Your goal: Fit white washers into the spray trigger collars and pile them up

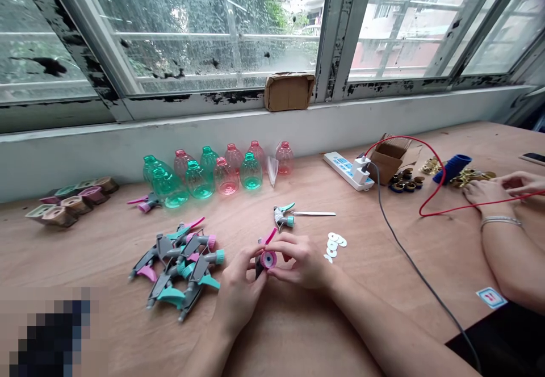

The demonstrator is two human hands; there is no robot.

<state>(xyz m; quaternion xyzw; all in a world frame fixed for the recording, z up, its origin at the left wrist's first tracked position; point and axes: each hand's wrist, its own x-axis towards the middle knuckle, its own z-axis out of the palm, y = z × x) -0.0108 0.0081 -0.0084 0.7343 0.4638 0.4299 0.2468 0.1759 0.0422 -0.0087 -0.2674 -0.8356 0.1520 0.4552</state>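
Between my two hands is a grey and pink trigger spray head (268, 259), its round pink collar turned toward me. My left hand (239, 286) is closed around its grey body. The fingers of my right hand (303, 260) pinch the pink collar from the other side. Just beyond lies another spray head (283, 216) with a teal trigger and collar, and tweezers (315, 213) lie beside it. Several white ring washers (334, 244) are scattered to the right of my right hand. On the left rests a pile of grey spray heads (183, 266) with pink and teal parts.
Green and red clear bottles (198, 181) stand along the wall. Small pots (70, 204) sit far left. A power strip (347, 170), cardboard box (388, 158) and cables lie right. Another person's hands (485, 195) are among brass-coloured parts (472, 178) beside a blue tube (453, 168).
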